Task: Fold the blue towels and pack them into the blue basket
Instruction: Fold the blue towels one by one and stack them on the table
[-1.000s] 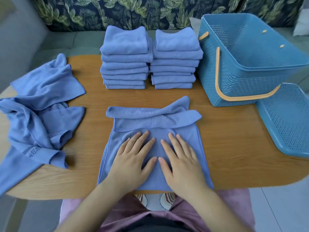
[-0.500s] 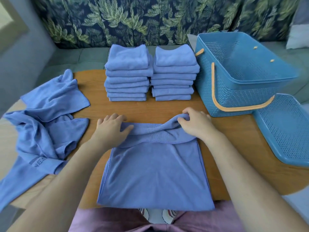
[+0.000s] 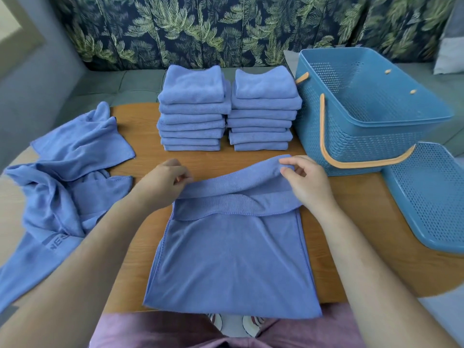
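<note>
Blue towel (image 3: 231,259) lies flat at the near edge of the bench (image 3: 351,222), far hem folded back. Right hand (image 3: 306,183) pinches its far right corner; left hand (image 3: 163,183), fingers curled, apparently pinches the left. Bare wood separates it from two folded stacks (image 3: 192,114) (image 3: 262,111); blue basket (image 3: 364,136) stands right, loose towels (image 3: 67,187) left.

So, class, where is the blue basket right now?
In the head view, the blue basket stands far right on the table, beside the right towel stack.
</note>
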A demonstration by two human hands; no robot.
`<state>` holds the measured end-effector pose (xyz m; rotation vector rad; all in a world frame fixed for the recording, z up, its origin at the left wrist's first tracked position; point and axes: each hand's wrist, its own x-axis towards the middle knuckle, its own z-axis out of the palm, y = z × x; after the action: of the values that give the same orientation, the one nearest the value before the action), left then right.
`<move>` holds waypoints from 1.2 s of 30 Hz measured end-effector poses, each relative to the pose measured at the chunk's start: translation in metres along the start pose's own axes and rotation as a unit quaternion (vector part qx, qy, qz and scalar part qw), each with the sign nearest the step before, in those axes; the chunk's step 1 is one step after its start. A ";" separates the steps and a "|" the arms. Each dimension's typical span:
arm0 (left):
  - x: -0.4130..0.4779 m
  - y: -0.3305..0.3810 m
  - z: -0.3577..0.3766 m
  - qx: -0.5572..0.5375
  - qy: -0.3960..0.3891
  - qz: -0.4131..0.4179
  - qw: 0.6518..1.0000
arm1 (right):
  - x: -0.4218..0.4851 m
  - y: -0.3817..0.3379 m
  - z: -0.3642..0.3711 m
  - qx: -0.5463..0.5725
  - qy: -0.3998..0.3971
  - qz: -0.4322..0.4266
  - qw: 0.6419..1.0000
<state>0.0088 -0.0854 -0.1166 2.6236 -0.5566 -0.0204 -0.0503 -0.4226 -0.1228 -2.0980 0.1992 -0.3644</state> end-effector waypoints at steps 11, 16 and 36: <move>0.002 -0.004 -0.010 -0.024 -0.011 -0.059 0.998 | 0.000 0.011 0.001 0.008 0.018 -0.006 1.000; 0.009 -0.001 -0.012 -0.044 -0.020 -0.061 0.997 | 0.001 0.008 0.002 0.034 0.018 0.009 0.999; -0.020 -0.009 -0.004 -0.046 -0.037 -0.061 0.996 | -0.021 0.045 0.009 0.067 0.014 -0.012 0.998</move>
<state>-0.0056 -0.0692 -0.1186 2.5714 -0.4098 -0.1785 -0.0671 -0.4324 -0.1694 -1.9660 0.1615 -0.4120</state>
